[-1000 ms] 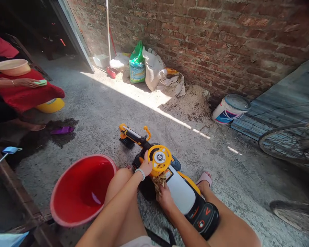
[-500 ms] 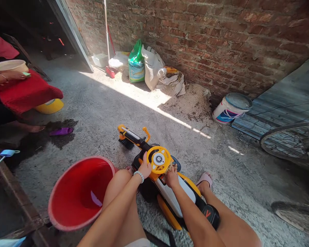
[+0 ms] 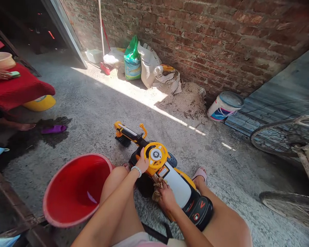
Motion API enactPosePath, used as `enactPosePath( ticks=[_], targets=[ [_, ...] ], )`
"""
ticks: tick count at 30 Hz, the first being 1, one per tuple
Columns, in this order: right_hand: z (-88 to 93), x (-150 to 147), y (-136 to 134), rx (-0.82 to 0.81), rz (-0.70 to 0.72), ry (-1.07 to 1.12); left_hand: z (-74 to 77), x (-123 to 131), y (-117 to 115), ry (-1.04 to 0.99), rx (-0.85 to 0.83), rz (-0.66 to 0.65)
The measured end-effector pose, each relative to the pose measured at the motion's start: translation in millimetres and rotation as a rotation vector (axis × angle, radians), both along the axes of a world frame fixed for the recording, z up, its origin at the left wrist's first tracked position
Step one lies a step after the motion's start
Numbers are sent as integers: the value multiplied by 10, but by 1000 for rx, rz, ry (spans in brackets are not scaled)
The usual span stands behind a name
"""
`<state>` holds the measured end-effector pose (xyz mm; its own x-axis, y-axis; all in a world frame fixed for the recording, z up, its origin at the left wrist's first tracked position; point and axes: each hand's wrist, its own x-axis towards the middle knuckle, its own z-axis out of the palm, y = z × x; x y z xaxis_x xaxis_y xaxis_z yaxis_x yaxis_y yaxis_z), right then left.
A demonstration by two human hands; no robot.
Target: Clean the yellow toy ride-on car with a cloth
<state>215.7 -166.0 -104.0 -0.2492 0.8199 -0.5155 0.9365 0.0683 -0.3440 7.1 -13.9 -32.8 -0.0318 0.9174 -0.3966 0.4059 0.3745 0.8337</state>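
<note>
A yellow, white and black ride-on toy excavator stands on the concrete between my legs. My left hand, with a beaded bracelet at the wrist, is closed round the left rim of its yellow steering wheel. In my right hand is a crumpled brown cloth, pressed against the toy's left side just below the wheel. The toy's arm reaches forward, away from me. Its black seat end lies near my right thigh.
A red bucket stands by my left knee. A purple slipper lies on wet floor; beyond it another person's hand rests on red cloth. Sacks, a paint pail and a bicycle wheel line the brick wall.
My right hand has moved with the cloth from beside the steering wheel's lower right, down and left to the toy's left side. My left hand stays on the wheel. The view has shifted slightly.
</note>
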Motion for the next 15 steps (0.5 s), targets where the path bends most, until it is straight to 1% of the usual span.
enactPosePath(
  ticks=[2,4,5,7,8,10,13,15],
  targets=[
    [55,197,151,79,-133,25,-10,3,-1,-9,5,4],
    [87,351,417,153,-249,18,-22,0,-6,-13,16,3],
    [87,392,568,161,-299,-1,-28,-3,-9,-12,19,1],
    [56,386,846,90,-358,-58,-40,-10,-14,1,15,-4],
    [28,345,953,38,-359,-87,-46,-14,-16,12,11,-3],
    [-39,228,1081,-28,-323,-144,-55,-20,-20,33,7,2],
    [-108,122,1099,10,-261,-216,-63,-27,-23,38,7,1],
    [-112,162,1044,30,-227,-242,-64,-29,-23,26,6,0]
  ],
)
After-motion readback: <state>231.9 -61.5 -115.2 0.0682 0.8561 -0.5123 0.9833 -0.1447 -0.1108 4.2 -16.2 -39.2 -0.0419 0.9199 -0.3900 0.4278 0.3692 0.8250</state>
